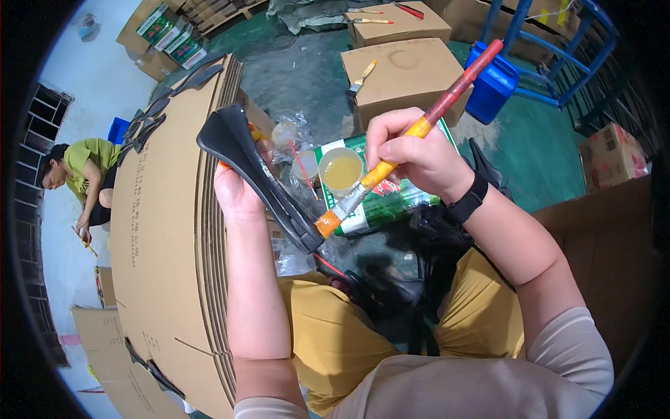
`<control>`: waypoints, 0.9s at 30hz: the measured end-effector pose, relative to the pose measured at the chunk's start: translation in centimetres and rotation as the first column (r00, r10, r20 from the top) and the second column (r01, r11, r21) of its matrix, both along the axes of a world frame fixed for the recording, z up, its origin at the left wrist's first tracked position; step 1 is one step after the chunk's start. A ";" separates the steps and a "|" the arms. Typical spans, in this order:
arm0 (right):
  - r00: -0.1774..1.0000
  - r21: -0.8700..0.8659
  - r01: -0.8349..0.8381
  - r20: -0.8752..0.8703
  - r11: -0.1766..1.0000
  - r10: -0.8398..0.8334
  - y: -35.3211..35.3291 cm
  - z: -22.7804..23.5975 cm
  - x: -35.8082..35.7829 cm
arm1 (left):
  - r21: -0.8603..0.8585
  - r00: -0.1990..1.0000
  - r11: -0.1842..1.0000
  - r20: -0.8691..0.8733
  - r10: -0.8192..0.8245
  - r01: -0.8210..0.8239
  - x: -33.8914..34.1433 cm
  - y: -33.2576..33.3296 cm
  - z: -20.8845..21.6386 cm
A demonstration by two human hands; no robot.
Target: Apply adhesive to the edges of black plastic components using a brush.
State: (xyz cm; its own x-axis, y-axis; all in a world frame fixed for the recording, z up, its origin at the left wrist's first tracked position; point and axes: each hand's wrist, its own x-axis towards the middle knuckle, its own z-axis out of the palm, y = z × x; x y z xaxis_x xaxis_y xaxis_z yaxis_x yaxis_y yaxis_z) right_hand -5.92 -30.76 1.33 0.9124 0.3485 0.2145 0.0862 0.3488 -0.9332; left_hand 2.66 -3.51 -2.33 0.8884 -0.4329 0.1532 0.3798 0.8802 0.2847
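Note:
My left hand (242,192) grips a black bicycle saddle (234,143) from behind, its wide end up and its narrow nose pointing down toward me. Orange coverings show on some of its fingers, which are partly hidden by the saddle. In my right hand (422,153) is a paintbrush (419,127) with a red and yellow handle, fingers pinched round the yellow part. The brush's orange bristles touch or nearly touch the saddle's nose. Between the hands, a cup (341,170) of yellowish liquid stands on a green and white carton (391,209).
Stacked cardboard (167,230) rises at my left, with black saddles (197,78) along its far edge. Ahead are cardboard boxes (405,66), one bearing another brush (363,75). A blue jerrycan (492,84) stands beyond my right hand. A person (80,167) in green works at far left.

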 end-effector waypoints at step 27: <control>0.986 0.078 0.150 0.067 0.986 -0.155 0.8 0.1 -1.7 | -0.097 0.887 0.892 -0.198 0.418 -0.442 1.4 4.0 -1.7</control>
